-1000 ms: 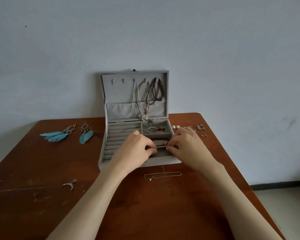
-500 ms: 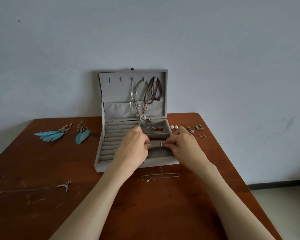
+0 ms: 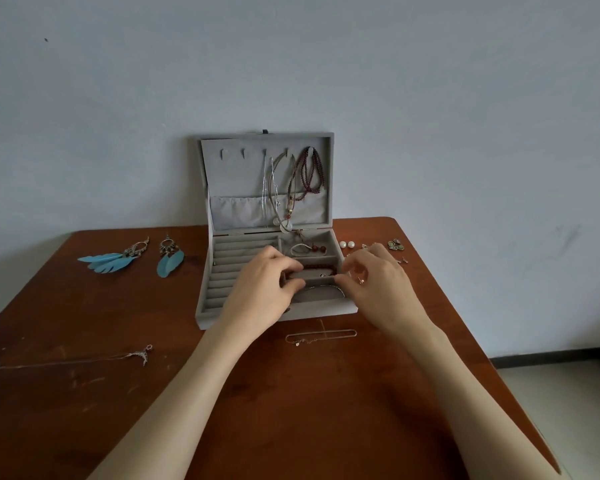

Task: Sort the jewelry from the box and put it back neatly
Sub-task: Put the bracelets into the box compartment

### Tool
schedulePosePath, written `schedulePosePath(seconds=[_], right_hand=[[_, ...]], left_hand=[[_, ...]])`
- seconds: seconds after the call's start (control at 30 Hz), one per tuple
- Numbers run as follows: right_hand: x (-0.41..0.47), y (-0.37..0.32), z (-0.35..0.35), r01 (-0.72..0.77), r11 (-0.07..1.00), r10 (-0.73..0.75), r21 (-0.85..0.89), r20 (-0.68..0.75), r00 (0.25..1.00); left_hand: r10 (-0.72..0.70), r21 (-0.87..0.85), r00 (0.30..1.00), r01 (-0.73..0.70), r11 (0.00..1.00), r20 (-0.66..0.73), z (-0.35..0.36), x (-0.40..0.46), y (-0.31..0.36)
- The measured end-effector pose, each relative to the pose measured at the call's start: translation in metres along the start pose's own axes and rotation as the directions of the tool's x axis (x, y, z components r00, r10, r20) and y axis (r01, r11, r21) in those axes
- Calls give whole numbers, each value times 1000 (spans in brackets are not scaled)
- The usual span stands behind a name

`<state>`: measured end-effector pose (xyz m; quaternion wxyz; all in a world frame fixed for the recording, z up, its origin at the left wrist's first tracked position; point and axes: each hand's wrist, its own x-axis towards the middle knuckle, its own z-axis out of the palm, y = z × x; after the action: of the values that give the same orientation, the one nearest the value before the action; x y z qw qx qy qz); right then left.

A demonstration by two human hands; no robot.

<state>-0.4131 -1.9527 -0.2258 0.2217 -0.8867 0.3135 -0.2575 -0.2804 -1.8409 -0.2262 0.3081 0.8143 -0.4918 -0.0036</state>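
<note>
Closest to you, a thin chain [image 3: 321,336] lies flat on the brown table [image 3: 291,410], stretched left to right just in front of the box. Off to your left, another thin chain with a small charm [image 3: 142,354] also runs left to right.

Your left hand [image 3: 262,289] and right hand [image 3: 378,289] are both in the gray jewelry box [image 3: 278,271]. Your fingers are pinched on the two ends of a small gray cushion [image 3: 310,274] in the middle pocket on the right side. The cushion lies long-ways from left to right. A ring of red beads [image 3: 321,263] sits around it.

The box is open, with its long side left to right and its lid standing up against the wall. Necklaces [image 3: 291,188] hang down inside the lid.

Farther left lie two blue feather earrings [image 3: 136,259]. To the right of the box sit two white pearls [image 3: 347,244] and some small earrings [image 3: 395,244].
</note>
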Motion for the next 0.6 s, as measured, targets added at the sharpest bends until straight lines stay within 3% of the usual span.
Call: schedulePosePath(seconds=[0.13,0.3,0.43,0.6], right_hand=[[-30,6,-7,-4,998,13,-65,148,989],[-44,1,-2,-23,981,76,-191,275,958],[-34,-12,-6,51,937,126,-347,469,874],[-39,-16,-11,125,923,89,-363,519,850]], left_hand=[[131,-18,982,-135,991,-138,-3,-35,-7],[206,114,977,-199,973,-49,5,-56,-5],[214,157,976,-207,966,-29,6,-57,1],[264,192,964,-255,948,-19,7,-60,3]])
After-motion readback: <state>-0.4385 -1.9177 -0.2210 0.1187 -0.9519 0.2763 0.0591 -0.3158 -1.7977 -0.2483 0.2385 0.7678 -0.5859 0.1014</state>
